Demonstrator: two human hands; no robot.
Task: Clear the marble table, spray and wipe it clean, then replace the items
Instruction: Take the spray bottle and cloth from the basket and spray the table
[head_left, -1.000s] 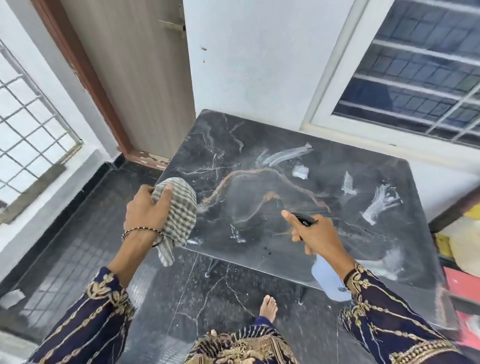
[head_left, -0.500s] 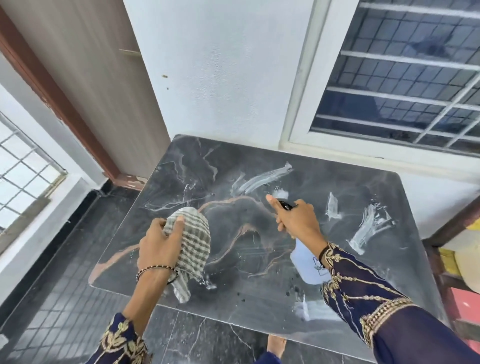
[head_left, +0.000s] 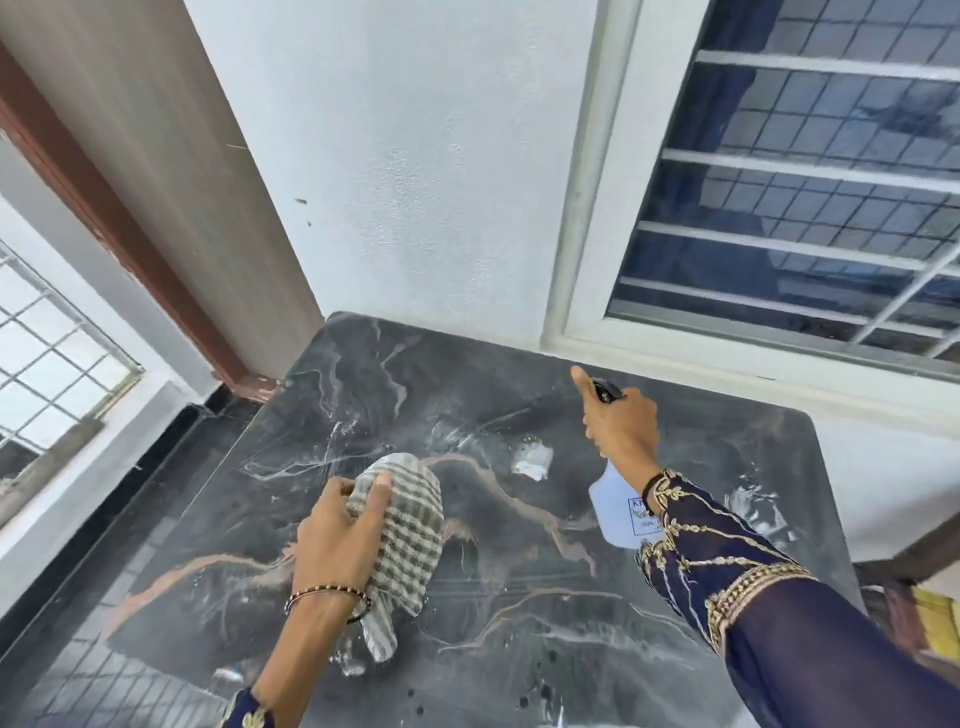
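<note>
— Two things are hanging over the marble bench (head_left: 363, 374). What is each grip doing?

— The left grip (head_left: 337, 540) is bunching the checked cloth (head_left: 410, 535) at lower centre, low over the wet stone; whether it is touching, I cannot tell. Probably it is waiting to wipe right behind the spray. The right grip (head_left: 621, 426) is wrapping the spray bottle (head_left: 615, 512) at centre right, forefinger stretching out beside the black nozzle (head_left: 607, 391).

— Which way is the bottle pointing?

— Its long axis is running up the frame, pale body toward the sleeve (head_left: 727, 561), nozzle aiming at the bench's far edge under the window (head_left: 779, 208), likely chasing stone not yet wetted.
</note>
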